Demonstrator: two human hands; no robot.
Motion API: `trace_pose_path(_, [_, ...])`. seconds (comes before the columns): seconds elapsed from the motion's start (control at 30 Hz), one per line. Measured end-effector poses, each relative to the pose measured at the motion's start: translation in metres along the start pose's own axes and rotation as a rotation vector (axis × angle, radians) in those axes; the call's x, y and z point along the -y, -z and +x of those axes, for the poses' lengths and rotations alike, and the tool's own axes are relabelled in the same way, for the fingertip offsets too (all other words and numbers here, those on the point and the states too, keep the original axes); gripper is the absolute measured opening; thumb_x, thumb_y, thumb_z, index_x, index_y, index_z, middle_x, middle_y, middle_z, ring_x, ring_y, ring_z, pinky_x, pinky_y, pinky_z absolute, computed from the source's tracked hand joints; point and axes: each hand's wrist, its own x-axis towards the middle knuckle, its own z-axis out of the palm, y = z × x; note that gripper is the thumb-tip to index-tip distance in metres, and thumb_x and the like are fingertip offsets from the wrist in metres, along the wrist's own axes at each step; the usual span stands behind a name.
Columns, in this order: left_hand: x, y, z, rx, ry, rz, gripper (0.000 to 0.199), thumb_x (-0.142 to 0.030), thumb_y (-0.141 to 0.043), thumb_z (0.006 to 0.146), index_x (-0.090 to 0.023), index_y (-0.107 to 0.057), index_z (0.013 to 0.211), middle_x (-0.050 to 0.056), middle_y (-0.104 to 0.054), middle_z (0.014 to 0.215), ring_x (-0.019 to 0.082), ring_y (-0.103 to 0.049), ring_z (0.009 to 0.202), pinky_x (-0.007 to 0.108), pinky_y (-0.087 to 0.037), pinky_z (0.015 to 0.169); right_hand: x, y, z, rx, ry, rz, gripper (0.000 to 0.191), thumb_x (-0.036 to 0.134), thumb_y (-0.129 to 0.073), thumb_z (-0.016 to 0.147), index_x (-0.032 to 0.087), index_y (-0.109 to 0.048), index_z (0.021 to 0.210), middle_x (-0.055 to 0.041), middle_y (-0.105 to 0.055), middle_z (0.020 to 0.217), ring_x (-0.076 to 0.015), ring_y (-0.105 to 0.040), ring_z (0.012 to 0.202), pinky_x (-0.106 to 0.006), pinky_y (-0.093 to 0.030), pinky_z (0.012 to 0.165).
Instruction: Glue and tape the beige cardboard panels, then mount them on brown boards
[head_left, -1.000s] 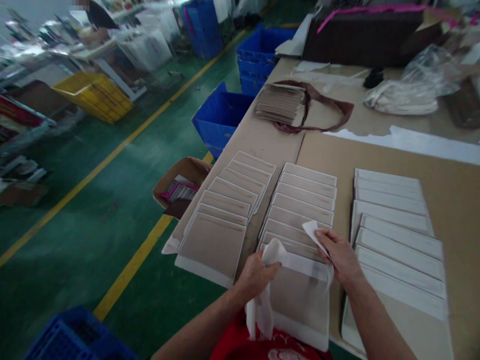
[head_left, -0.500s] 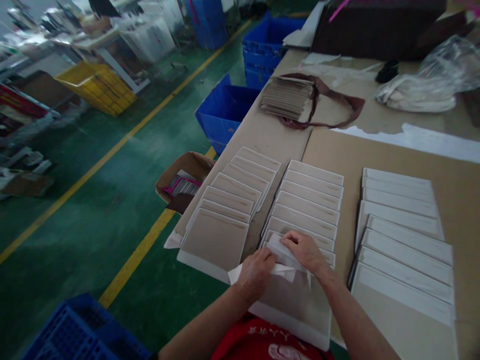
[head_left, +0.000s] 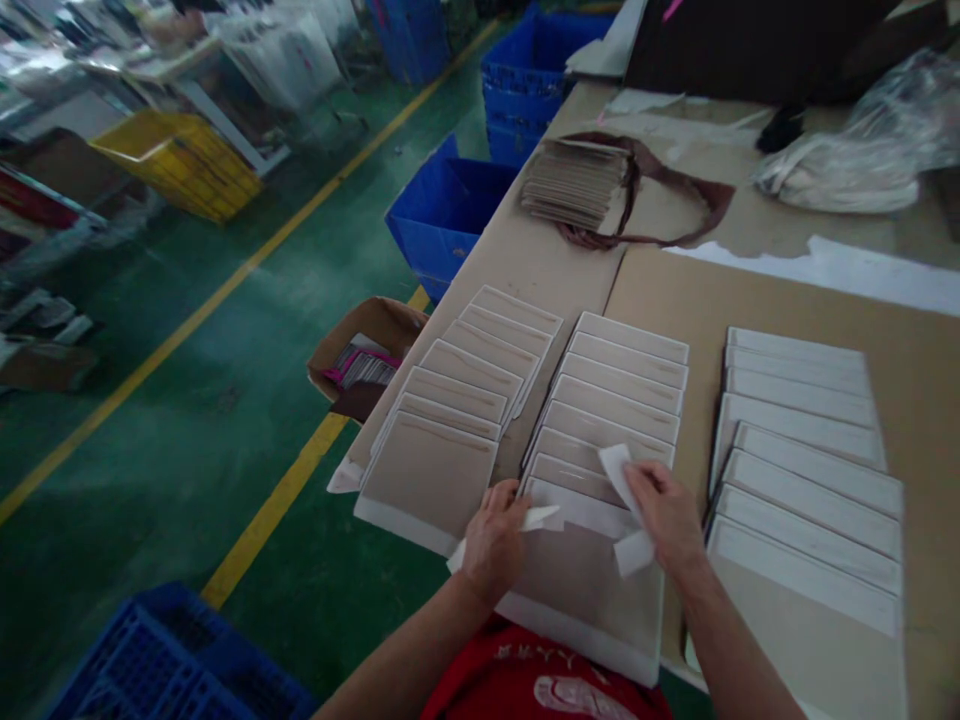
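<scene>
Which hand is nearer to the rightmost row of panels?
Right. The right hand is left of the rightmost row; the left hand, at the left edge of the middle row.

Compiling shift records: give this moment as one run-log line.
left hand: holding thin white paper-like strip | right hand: holding second white strip | nearby: beige rectangular white-edged panels overlapping on tan tabletop
</scene>
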Motion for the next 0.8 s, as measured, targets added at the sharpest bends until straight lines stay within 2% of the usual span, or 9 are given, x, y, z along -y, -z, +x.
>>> trace_pose_path(0.07, [0.010,-0.003,-0.012,-0.013,0.033,-0.047,0.041,-0.006,-0.049,0.080,-0.022,-0.065,0.114,0.007,-0.057,0.127,0.022,-0.051,0.117,0.033,-0.044,0.103,-0.032,0.027,-0.026,-0.170,-0.173,0.068,0.048,0.061,-0.057,0.074,0.017,-0.067,0.088,-0.0018,-0.066,0.072,-0.0182,-0.056,0.064,-0.028,-0.043,0.060])
trace_pose_path(0.1, [0.014,-0.005,-0.018,-0.008,0.031,-0.066,0.043,-0.005,-0.050,0.078,-0.021,-0.064,0.115,0.008,-0.057,0.127,0.022,-0.051,0.117,0.034,-0.043,0.104,-0.048,0.038,-0.043,-0.195,-0.222,0.025,0.048,0.061,-0.058,0.074,0.017,-0.068,0.089,-0.0022,-0.067,0.072,-0.0187,-0.056,0.064,-0.028,-0.043,0.060])
trace_pose_path(0.17, [0.022,-0.009,-0.029,0.015,0.016,-0.093,0.045,-0.004,-0.050,0.076,-0.020,-0.065,0.115,0.008,-0.058,0.128,0.022,-0.053,0.117,0.036,-0.043,0.104,-0.077,0.051,-0.078,-0.167,-0.281,-0.084,0.047,0.062,-0.060,0.072,0.020,-0.069,0.089,-0.0042,-0.070,0.080,-0.0212,-0.060,0.071,-0.029,-0.046,0.063])
trace_pose_path(0.27, [0.026,-0.014,-0.037,0.044,0.013,-0.111,0.046,-0.002,-0.047,0.074,-0.020,-0.066,0.112,0.008,-0.059,0.128,0.021,-0.055,0.116,0.037,-0.044,0.105,-0.102,0.045,-0.121,-0.111,-0.256,-0.133,0.044,0.063,-0.059,0.071,0.021,-0.070,0.081,-0.0083,-0.069,0.108,-0.0243,-0.064,0.086,-0.031,-0.050,0.074])
trace_pose_path(0.33, [0.025,-0.015,-0.037,0.051,0.022,-0.112,0.046,-0.002,-0.046,0.073,-0.020,-0.067,0.111,0.008,-0.060,0.128,0.021,-0.056,0.116,0.038,-0.044,0.105,-0.106,0.033,-0.136,-0.102,-0.219,-0.150,0.043,0.063,-0.055,0.074,0.022,-0.069,0.078,-0.0088,-0.066,0.116,-0.0250,-0.064,0.094,-0.033,-0.050,0.082])
trace_pose_path(0.43, [0.023,-0.013,-0.036,0.072,0.027,-0.105,0.046,-0.002,-0.046,0.072,-0.019,-0.067,0.110,0.009,-0.061,0.127,0.021,-0.057,0.116,0.038,-0.043,0.105,-0.103,0.019,-0.143,-0.120,-0.181,-0.180,0.043,0.061,-0.050,0.078,0.022,-0.068,0.079,-0.0099,-0.066,0.117,-0.0260,-0.062,0.101,-0.035,-0.047,0.090])
trace_pose_path(0.63, [0.022,-0.008,-0.037,0.116,0.000,-0.108,0.045,-0.003,-0.048,0.072,-0.019,-0.068,0.108,0.009,-0.060,0.129,0.022,-0.055,0.119,0.040,-0.042,0.106,-0.101,0.013,-0.150,-0.132,-0.214,-0.192,0.042,0.060,-0.046,0.082,0.023,-0.066,0.088,-0.0096,-0.064,0.123,-0.0249,-0.067,0.089,-0.036,-0.050,0.082])
trace_pose_path(0.8, [0.025,-0.009,-0.037,0.108,-0.012,-0.110,0.044,0.000,-0.047,0.071,-0.019,-0.069,0.104,0.009,-0.062,0.128,0.023,-0.055,0.119,0.041,-0.041,0.106,-0.105,0.004,-0.159,-0.158,-0.139,-0.225,0.042,0.057,-0.045,0.084,0.022,-0.066,0.089,-0.0108,-0.066,0.121,-0.0254,-0.067,0.092,-0.036,-0.051,0.085])
